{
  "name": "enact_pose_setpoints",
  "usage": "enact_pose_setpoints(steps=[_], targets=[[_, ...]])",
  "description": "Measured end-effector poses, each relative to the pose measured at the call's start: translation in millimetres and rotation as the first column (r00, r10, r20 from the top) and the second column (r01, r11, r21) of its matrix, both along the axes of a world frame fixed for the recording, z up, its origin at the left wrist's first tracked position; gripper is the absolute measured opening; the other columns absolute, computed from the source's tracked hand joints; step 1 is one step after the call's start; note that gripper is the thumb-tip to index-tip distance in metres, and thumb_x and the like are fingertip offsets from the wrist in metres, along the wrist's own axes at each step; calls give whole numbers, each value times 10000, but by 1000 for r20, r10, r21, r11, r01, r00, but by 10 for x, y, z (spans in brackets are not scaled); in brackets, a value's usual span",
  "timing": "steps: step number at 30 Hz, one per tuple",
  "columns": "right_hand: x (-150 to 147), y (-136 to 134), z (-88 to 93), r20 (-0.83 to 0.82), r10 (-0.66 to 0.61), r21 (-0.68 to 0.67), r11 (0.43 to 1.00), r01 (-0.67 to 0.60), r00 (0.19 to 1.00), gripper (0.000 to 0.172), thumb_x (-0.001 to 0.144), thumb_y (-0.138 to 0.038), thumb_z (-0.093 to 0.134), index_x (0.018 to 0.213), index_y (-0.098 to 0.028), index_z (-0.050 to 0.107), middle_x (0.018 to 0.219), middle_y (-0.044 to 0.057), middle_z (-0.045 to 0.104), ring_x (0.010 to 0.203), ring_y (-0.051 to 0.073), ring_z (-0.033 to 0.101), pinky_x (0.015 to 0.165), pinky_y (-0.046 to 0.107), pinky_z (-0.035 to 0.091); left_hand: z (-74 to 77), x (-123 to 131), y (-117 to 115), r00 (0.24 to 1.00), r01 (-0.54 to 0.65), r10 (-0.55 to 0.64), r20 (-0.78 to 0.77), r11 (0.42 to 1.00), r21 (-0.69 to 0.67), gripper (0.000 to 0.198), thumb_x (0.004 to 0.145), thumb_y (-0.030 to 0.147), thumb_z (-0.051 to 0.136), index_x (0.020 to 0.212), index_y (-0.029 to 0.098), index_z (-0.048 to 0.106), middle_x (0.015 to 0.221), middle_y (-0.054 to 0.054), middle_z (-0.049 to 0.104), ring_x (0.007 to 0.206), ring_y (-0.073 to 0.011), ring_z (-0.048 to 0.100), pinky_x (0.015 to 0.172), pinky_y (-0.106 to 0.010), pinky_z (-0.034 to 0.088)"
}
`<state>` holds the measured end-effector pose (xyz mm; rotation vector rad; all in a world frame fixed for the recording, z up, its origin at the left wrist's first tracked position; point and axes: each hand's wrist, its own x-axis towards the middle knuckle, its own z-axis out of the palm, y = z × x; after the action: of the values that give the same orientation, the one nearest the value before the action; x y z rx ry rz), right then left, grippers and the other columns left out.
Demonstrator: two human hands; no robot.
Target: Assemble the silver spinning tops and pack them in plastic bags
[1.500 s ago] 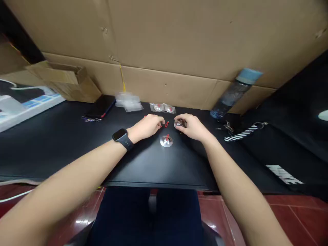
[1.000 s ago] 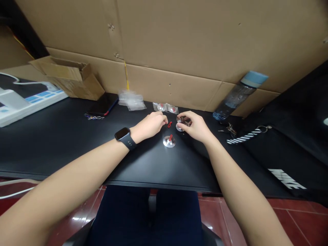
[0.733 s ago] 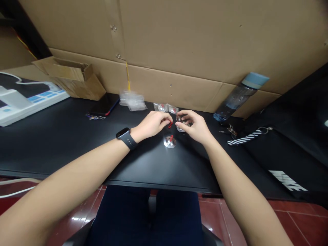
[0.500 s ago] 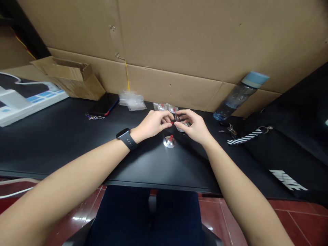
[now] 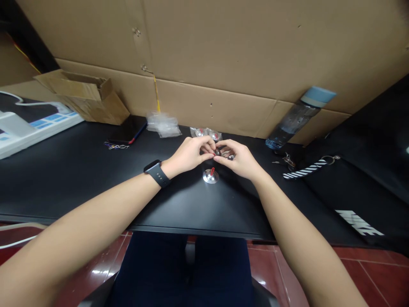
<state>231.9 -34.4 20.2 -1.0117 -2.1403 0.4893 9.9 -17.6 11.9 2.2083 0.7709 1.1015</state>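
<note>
Cardboard wall [image 5: 223, 51] runs behind a black desk [image 5: 79, 179]. On the desk, far left, is a white device [image 5: 32, 128], with an open cardboard box [image 5: 83, 96] beside it against the wall. A water bottle [image 5: 294, 119] with a pale blue cap leans on the wall at the right. A dark phone [image 5: 128, 130] lies left of centre. A striped strap [image 5: 302, 172] with keys [image 5: 287, 160] lies right of the hands. Clear plastic bags [image 5: 162, 125] sit near the wall, and two bagged discs [image 5: 206, 133] lie just behind the hands.

Loose disc [image 5: 210, 175]: small, round, shiny metal, with a red peg standing upright in its centre. It lies flat on the desk just in front of both hands, untouched.

Held disc [image 5: 223, 152]: same small silver type, lifted just above the desk at centre. It is mostly covered by fingers, so its tilt is unclear.

Right hand [image 5: 239, 160]: palm turned inward, thumb and fingers clamped around the held disc.
Left hand [image 5: 188, 153]: black watch [image 5: 156, 172] on the wrist, knuckles up. Thumb and forefinger are pinched together right at the held disc's left edge. A speck of red shows at the fingertips, too small to identify. The two hands' fingertips touch.
</note>
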Motion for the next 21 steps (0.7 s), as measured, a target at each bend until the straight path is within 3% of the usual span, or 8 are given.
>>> enact_pose_setpoints(steps=[5,21], targets=[[-18,-28,19,29,9,-42,999,-7,1000,339,875,-417,738,1153,-230,686,1042,64,733,864,213,712,764,353,599,14,8,-24,1000,-15,15,-8,1000,-23,161,851,150,717,985,200,643,917,-13,779,869,-167,765,805,-261,569],[-88,-74,32,-144,47,-120,991,-65,988,401,864,-439,756,1189,-225,658,1191,76,712,967,234,751,894,392,632,25,30,-34,995,-36,42,89,997,-66,170,841,178,713,946,196,581,885,-15,749,890,-182,758,835,-285,560]])
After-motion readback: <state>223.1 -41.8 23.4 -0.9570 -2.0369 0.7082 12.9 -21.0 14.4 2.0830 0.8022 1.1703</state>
